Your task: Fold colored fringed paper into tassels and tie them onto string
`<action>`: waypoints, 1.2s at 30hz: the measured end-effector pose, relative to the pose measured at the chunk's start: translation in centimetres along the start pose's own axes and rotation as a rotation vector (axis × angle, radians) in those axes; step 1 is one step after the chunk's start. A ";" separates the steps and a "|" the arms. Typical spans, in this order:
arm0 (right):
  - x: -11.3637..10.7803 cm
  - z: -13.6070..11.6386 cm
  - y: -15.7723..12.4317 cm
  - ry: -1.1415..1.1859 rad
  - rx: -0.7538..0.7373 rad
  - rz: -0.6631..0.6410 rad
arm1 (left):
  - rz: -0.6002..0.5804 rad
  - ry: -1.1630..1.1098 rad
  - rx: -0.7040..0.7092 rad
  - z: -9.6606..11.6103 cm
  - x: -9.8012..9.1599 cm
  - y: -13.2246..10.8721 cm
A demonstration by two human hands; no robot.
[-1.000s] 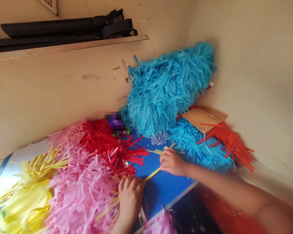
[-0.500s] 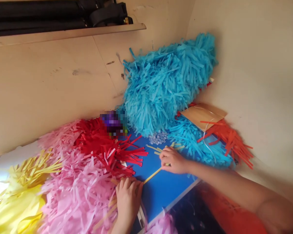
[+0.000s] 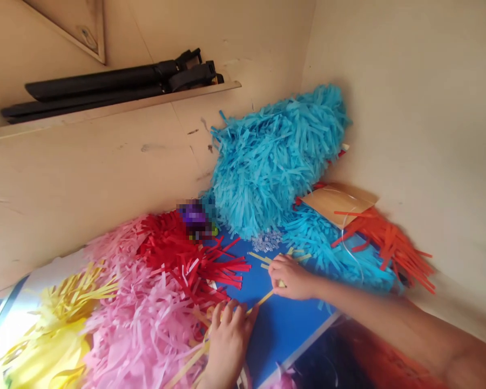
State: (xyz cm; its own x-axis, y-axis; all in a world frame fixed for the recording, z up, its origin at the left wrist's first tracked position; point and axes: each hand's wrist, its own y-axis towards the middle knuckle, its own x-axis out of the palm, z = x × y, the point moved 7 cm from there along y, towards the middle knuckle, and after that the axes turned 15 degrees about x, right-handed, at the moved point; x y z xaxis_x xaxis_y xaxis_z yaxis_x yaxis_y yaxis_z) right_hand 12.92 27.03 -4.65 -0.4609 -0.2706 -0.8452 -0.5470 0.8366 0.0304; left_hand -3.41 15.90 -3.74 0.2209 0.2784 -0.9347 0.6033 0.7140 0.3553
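Stretched between both hands over the blue tabletop (image 3: 279,335) is a narrow yellow paper strip (image 3: 265,297). My left hand (image 3: 229,332) has its fingers closed on the lower end, and loose yellowish strips trail below it toward the bottom edge. At the upper end, my right hand (image 3: 288,277) is closed around the yellow paper, with a bit showing at its palm. Beyond that hand, more pale yellow strips (image 3: 260,258) lie spread on the table. Close to my left hand are the pink paper fringe (image 3: 146,324) and the red fringe (image 3: 222,265).
A big turquoise fringe bundle (image 3: 275,162) leans in the corner. Small clear pieces (image 3: 266,241) are heaped before it. On the right lie a brown paper piece (image 3: 340,202) and orange fringe (image 3: 392,243). Yellow paper (image 3: 48,351) lies left. A shelf (image 3: 117,105) holds black tubes.
The view has tilted up, showing more of the shelf and wall. Both hands stay closed on the yellow strip, and the visible stretch between them is shorter.
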 end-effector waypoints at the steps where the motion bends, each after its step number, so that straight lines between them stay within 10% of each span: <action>1: -0.1 -0.1 -0.1 -0.009 0.001 0.006 | -0.025 0.018 0.020 0.2 0.1 0.1; 10: 2.3 -6.6 -2.5 -0.397 -0.534 0.154 | -0.063 -0.013 0.012 0.3 -0.2 1.1; 17: 3.0 -7.3 -1.4 -0.407 -0.571 0.191 | 0.031 -0.003 -0.123 0.6 -0.6 2.2; 22: -1.9 -8.9 -1.8 0.000 -0.204 0.106 | 0.250 -0.025 -0.120 0.7 -6.2 1.7; 28: -2.7 -9.9 -1.5 0.904 0.205 -0.686 | 0.398 -0.049 -0.010 1.4 -12.6 2.4; 36: 0.4 -10.4 -2.7 1.368 0.499 -0.481 | 0.619 -0.251 -0.178 1.8 -11.5 0.7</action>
State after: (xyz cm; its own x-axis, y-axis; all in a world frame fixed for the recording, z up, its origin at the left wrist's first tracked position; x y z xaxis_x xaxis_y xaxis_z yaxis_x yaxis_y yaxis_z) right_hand 6.94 19.76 0.51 -0.7370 -0.5379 0.4092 -0.6738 0.5380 -0.5064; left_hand -4.17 12.04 7.24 0.6678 0.5270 -0.5257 0.1787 0.5721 0.8005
